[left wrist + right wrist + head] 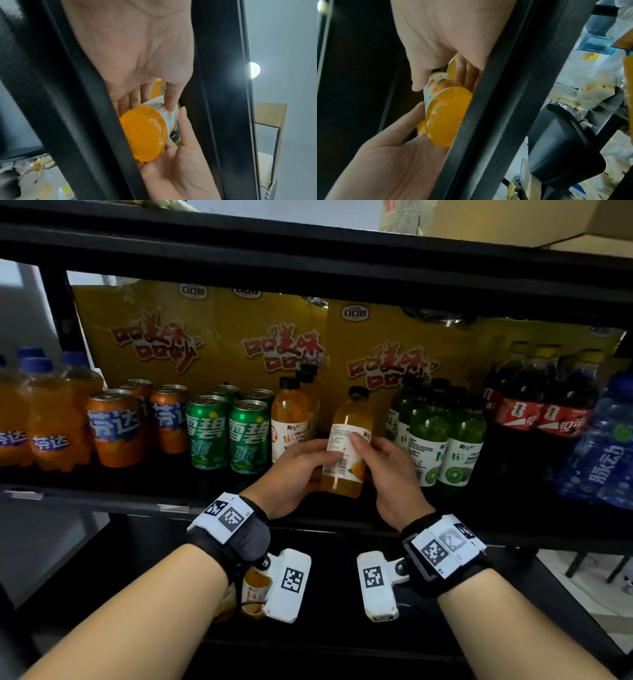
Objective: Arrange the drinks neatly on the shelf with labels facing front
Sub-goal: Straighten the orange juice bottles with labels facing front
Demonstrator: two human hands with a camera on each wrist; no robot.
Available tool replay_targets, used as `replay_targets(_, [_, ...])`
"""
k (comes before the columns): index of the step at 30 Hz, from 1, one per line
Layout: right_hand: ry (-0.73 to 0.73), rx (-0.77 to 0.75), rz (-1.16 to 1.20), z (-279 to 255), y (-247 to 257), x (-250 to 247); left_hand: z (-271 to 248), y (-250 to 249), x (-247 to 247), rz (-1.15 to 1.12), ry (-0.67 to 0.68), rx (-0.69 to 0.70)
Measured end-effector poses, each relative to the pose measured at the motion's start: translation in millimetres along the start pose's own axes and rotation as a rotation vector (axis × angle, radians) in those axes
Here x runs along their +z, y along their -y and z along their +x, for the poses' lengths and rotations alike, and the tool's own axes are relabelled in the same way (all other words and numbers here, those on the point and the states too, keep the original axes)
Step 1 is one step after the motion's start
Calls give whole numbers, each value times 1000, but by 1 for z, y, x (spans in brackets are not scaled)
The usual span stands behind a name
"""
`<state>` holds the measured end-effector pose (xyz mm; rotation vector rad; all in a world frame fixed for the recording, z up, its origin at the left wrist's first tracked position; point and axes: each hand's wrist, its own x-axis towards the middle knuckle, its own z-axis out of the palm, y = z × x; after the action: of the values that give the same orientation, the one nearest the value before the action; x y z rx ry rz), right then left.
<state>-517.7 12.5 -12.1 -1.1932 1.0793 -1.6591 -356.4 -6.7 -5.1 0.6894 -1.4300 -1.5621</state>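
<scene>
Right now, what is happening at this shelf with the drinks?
A person holds one orange juice bottle with both hands, the left hand and the right hand, in front of the black shelf. The barcode side of its label faces the camera. Green cans stand to its left, kiwi bottles to its right.

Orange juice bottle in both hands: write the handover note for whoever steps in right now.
Left hand and right hand both grip the juice bottle, tilted at the shelf front, barcode side facing out.
Cans, kiwi bottles and colas stand in rows, labels forward.
Left to do: turn the bottle's front label outward and stand it beside the other juice bottle.
</scene>
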Motion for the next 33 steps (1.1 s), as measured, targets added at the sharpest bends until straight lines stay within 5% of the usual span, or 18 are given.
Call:
replay_targets(7, [24,-6,55,-2,1,-2,-2,3,2,-10,-73,89])
replay_targets(13, [-85,-11,159,1,0,-3,0,0,1,-25,-40,-9])
replay_targets(21, [15,-52,21,-1,-1,-2,-3,5,-2,53,-27,59])
replay_targets(33, [-40,-98,79,-1,-5,-2,-3,3,0,19,-36,33])
